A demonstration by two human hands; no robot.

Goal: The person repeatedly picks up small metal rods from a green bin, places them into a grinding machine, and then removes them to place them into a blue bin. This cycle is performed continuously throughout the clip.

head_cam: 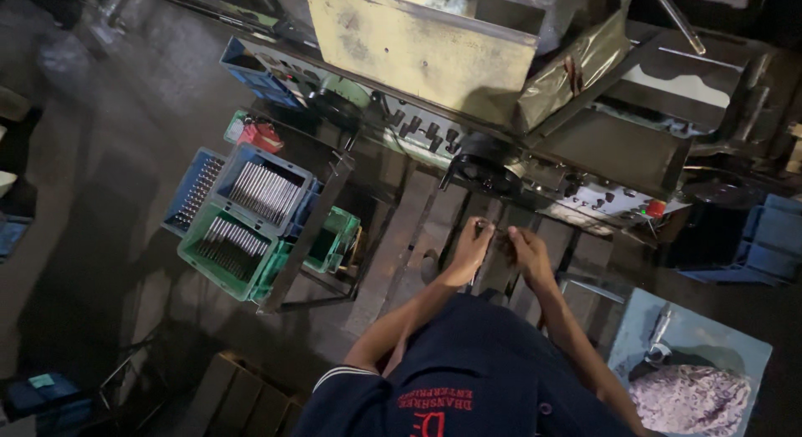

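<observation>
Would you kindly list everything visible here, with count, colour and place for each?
Machine: one, grey-green with a worn cream panel, across the top.
Control knobs: a row, black, on the machine front.
Red button: one, on the machine's right control strip.
Crates of metal rods: one grey-blue, one green just below it, left of centre; more blue and green crates beside and under them.
Blue crate: one, far right.
Light blue tray: one, lower right, holding shiny shavings.
Small thin part: dark, pinched between both hands; too small to identify.
Left hand: at the part, centre.
Right hand: beside it, at the same part.
</observation>
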